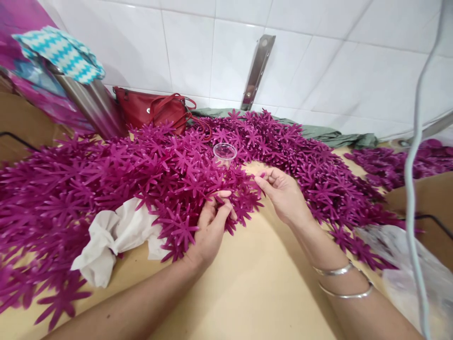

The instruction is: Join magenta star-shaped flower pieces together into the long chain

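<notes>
A heap of magenta, star-shaped artificial flower pieces [141, 160] with long narrow petals spreads across the table. My left hand [208, 226] is at the near edge of the heap, thumb and fingers closed on a magenta flower piece. To its right, my right hand [285, 196] pinches the tip of a magenta flower piece between thumb and forefinger. Whether both hands hold the same piece cannot be made out. A small clear plastic cup [225, 152] sits among the flowers just beyond my hands. Two silver bangles [345, 283] circle my right wrist.
Crumpled white tissue [120, 229] lies left of my left hand on the pale table [247, 283]. A red handbag [152, 108] and a metal cylinder [85, 101] with a patterned cloth stand behind. At right, a grey cable [412, 189] hangs before a clear plastic bag [410, 264].
</notes>
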Demonstrator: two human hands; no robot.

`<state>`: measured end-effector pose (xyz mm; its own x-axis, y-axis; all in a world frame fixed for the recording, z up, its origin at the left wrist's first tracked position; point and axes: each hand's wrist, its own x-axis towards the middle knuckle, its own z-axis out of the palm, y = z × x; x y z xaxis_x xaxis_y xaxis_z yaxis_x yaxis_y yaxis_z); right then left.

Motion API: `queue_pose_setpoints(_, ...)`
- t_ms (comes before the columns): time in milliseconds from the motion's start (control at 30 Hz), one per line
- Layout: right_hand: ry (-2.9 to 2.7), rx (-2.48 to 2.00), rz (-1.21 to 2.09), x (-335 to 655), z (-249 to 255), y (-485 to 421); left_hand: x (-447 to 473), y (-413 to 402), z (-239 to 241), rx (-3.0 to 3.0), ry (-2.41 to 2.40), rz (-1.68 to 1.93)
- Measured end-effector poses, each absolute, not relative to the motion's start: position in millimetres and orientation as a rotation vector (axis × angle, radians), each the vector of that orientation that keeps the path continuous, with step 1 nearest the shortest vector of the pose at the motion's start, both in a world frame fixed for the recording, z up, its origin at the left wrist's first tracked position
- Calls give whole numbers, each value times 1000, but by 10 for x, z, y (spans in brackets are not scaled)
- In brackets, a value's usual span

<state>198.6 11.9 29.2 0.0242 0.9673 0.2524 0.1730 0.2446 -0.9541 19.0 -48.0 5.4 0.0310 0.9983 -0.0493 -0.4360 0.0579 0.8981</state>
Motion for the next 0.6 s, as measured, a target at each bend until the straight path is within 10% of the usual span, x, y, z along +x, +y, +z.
queue_pose_setpoints(600, -1682, -1116, 1277, 1781, 532, -123, 204, -437, 19, 923, 875, 1358)
